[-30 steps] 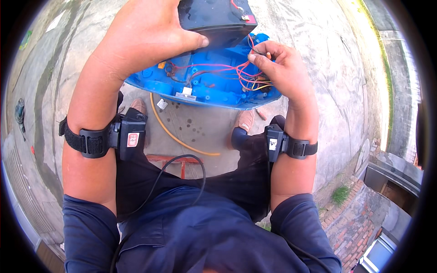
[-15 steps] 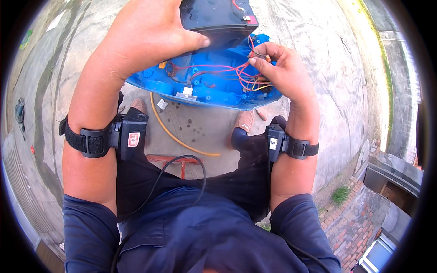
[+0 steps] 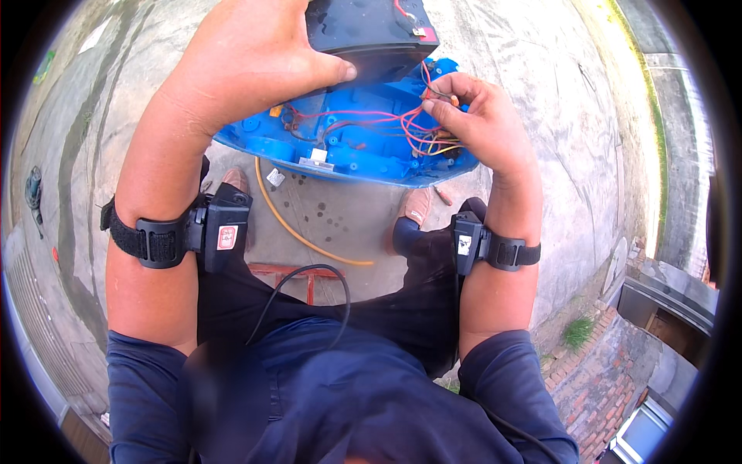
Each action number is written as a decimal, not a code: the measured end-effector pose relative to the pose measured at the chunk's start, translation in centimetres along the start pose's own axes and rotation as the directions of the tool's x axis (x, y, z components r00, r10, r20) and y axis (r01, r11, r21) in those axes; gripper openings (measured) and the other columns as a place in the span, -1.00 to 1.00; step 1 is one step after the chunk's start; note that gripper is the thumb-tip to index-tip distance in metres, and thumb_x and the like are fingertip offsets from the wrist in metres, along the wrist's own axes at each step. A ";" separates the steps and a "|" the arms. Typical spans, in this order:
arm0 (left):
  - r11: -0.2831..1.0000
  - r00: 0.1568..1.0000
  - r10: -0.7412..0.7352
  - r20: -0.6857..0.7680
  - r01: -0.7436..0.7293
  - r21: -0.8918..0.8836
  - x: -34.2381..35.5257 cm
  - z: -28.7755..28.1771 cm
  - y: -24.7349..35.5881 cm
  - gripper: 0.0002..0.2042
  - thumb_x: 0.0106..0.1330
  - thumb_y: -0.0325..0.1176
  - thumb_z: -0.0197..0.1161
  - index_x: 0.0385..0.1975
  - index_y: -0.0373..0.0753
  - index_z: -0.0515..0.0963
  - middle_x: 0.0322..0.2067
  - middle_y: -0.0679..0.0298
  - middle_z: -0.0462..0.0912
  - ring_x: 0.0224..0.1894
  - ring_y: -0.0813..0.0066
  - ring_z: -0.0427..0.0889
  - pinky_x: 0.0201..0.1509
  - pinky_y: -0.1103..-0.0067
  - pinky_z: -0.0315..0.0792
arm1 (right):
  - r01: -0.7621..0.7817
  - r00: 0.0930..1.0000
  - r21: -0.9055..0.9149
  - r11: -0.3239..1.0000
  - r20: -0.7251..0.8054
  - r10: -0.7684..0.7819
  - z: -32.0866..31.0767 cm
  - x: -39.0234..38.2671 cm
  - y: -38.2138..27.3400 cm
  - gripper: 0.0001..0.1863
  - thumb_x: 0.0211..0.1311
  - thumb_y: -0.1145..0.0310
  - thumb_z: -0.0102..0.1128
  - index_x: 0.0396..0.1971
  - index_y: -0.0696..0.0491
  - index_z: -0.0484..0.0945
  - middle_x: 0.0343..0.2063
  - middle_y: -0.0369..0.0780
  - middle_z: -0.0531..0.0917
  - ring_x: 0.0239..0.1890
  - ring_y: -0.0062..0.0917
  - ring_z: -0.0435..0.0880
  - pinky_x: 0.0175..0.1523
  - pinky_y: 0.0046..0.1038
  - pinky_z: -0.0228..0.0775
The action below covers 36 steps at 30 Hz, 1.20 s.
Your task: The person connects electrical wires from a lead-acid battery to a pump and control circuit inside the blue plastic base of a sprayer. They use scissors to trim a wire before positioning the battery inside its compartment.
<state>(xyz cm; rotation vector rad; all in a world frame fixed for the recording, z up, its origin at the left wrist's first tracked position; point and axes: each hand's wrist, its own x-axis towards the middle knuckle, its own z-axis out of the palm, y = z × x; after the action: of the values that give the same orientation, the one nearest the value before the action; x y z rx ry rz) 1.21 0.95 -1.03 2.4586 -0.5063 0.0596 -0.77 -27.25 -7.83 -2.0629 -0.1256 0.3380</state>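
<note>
My left hand [image 3: 255, 58] grips a black box-shaped battery [image 3: 363, 42] by its near side, thumb along the edge; its far fingers are out of sight. The battery is held above a blue plastic housing [image 3: 371, 164], whose open inside faces up. Red and black leads run from a red terminal at the battery's right corner. My right hand [image 3: 483, 120] pinches these thin wires [image 3: 421, 124] between thumb and forefinger, at the housing's right end. More red, black and yellow wires lie loose inside the housing, and a white switch-like part [image 3: 317, 160] sits at its near wall.
Below the housing a yellow hose [image 3: 290, 228] curves over the concrete ground between my feet. A red metal bar [image 3: 309, 272] lies nearer, between my legs. Black devices [image 3: 224, 224] are strapped to both forearms, with a black cable [image 3: 344, 290] looping over my lap. Brickwork [image 3: 607, 379] stands at lower right.
My right thumb and fingers have shifted very slightly on the wires. A dark blur now covers part of my shirt at lower left. The battery and housing stay put.
</note>
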 end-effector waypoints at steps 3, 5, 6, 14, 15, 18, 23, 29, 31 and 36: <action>1.000 1.000 -0.005 0.009 0.004 0.029 0.1 0.1 0.0 -0.40 -0.06 -0.26 0.61 0.02 -0.39 0.61 -0.12 -0.12 0.70 -0.03 -0.03 0.71 0.10 0.33 0.56 | -0.004 1.000 0.008 1.000 0.005 0.004 -0.1 0.0 0.1 -0.87 0.22 0.39 0.36 -0.30 0.12 0.70 -0.54 -0.40 0.64 -0.52 -0.75 0.62 -0.40 -0.62 0.46; 1.000 1.000 0.019 0.012 -0.019 -0.018 0.1 0.1 0.0 -0.41 -0.06 -0.26 0.61 0.01 -0.39 0.61 -0.12 -0.12 0.70 -0.04 -0.04 0.71 0.09 0.33 0.56 | -0.003 1.000 0.008 1.000 0.007 0.003 -0.1 0.0 0.1 -0.88 0.22 0.39 0.35 -0.30 0.11 0.70 -0.55 -0.40 0.64 -0.52 -0.75 0.62 -0.40 -0.62 0.47; 1.000 1.000 0.019 0.012 -0.019 -0.018 0.1 0.1 0.0 -0.41 -0.06 -0.26 0.61 0.01 -0.39 0.61 -0.12 -0.12 0.70 -0.04 -0.04 0.71 0.09 0.33 0.56 | -0.002 1.000 0.008 1.000 0.007 0.002 0.0 0.0 0.1 -0.88 0.22 0.39 0.35 -0.30 0.11 0.70 -0.55 -0.40 0.64 -0.52 -0.75 0.62 -0.40 -0.62 0.47; 1.000 1.000 0.027 0.003 -0.027 -0.004 0.1 0.1 0.0 -0.41 -0.07 -0.27 0.60 -0.01 -0.41 0.61 -0.13 -0.12 0.70 -0.04 -0.04 0.70 0.09 0.33 0.56 | 0.002 1.000 0.032 0.999 0.007 -0.002 0.0 -0.1 0.0 -0.90 0.23 0.40 0.32 -0.32 0.11 0.69 -0.53 -0.37 0.66 -0.49 -0.76 0.61 -0.37 -0.62 0.49; 1.000 1.000 0.027 0.003 -0.027 -0.004 0.1 0.1 0.0 -0.41 -0.07 -0.27 0.60 -0.01 -0.41 0.61 -0.13 -0.12 0.70 -0.04 -0.04 0.70 0.09 0.33 0.56 | 0.002 1.000 0.032 0.999 0.007 -0.002 0.0 -0.1 0.0 -0.90 0.23 0.40 0.32 -0.32 0.11 0.69 -0.53 -0.37 0.66 -0.49 -0.76 0.61 -0.37 -0.62 0.49; 0.999 0.999 0.039 -0.007 -0.039 -0.003 0.1 0.1 0.1 -0.41 -0.07 -0.27 0.60 -0.01 -0.41 0.61 -0.13 -0.12 0.69 -0.03 -0.04 0.70 0.08 0.33 0.56 | -0.001 1.000 0.026 1.000 0.010 0.001 0.0 -0.1 -0.2 -0.90 0.23 0.41 0.32 -0.33 0.11 0.69 -0.53 -0.37 0.67 -0.48 -0.76 0.61 -0.36 -0.61 0.50; 0.999 0.999 0.040 -0.011 -0.040 -0.008 0.0 0.1 0.0 -0.41 -0.08 -0.27 0.60 -0.02 -0.41 0.61 -0.14 -0.13 0.70 -0.05 -0.04 0.71 0.07 0.33 0.57 | -0.029 1.000 0.010 1.000 0.009 0.029 0.0 -0.1 -0.6 -0.90 0.24 0.40 0.33 -0.33 0.12 0.69 -0.52 -0.37 0.67 -0.47 -0.76 0.62 -0.35 -0.61 0.50; 0.999 0.999 0.050 -0.015 -0.050 -0.013 0.0 -0.1 0.1 -0.43 -0.08 -0.28 0.59 -0.03 -0.41 0.61 -0.14 -0.13 0.70 -0.05 -0.05 0.71 0.06 0.33 0.57 | -0.015 1.000 0.005 1.000 0.025 0.015 -0.2 -0.1 -0.3 -0.88 0.25 0.38 0.32 -0.30 0.11 0.69 -0.55 -0.38 0.64 -0.50 -0.75 0.61 -0.38 -0.60 0.49; 0.999 0.999 0.049 -0.011 -0.049 -0.001 0.1 -0.1 0.1 -0.43 -0.07 -0.28 0.59 -0.03 -0.42 0.61 -0.14 -0.13 0.69 -0.05 -0.05 0.71 0.06 0.33 0.57 | -0.006 1.000 -0.005 1.000 0.019 0.006 -0.1 -0.1 -0.5 -0.88 0.25 0.38 0.32 -0.30 0.10 0.69 -0.56 -0.39 0.63 -0.51 -0.75 0.60 -0.39 -0.60 0.49; 0.997 0.997 0.070 -0.014 -0.070 -0.014 -0.2 -0.1 0.7 -0.43 -0.07 -0.28 0.59 -0.04 -0.42 0.62 -0.14 -0.13 0.69 -0.05 -0.05 0.70 0.06 0.33 0.57 | 0.011 1.000 -0.049 0.999 0.005 -0.011 -0.2 -0.1 -0.3 -0.87 0.25 0.37 0.33 -0.30 0.11 0.68 -0.56 -0.38 0.62 -0.52 -0.74 0.60 -0.39 -0.59 0.49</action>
<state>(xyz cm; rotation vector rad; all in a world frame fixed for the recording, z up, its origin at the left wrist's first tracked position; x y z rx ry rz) 0.80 0.55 -0.59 2.4244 -0.5852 0.1014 -0.81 -27.23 -7.43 -2.1092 -0.1491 0.3363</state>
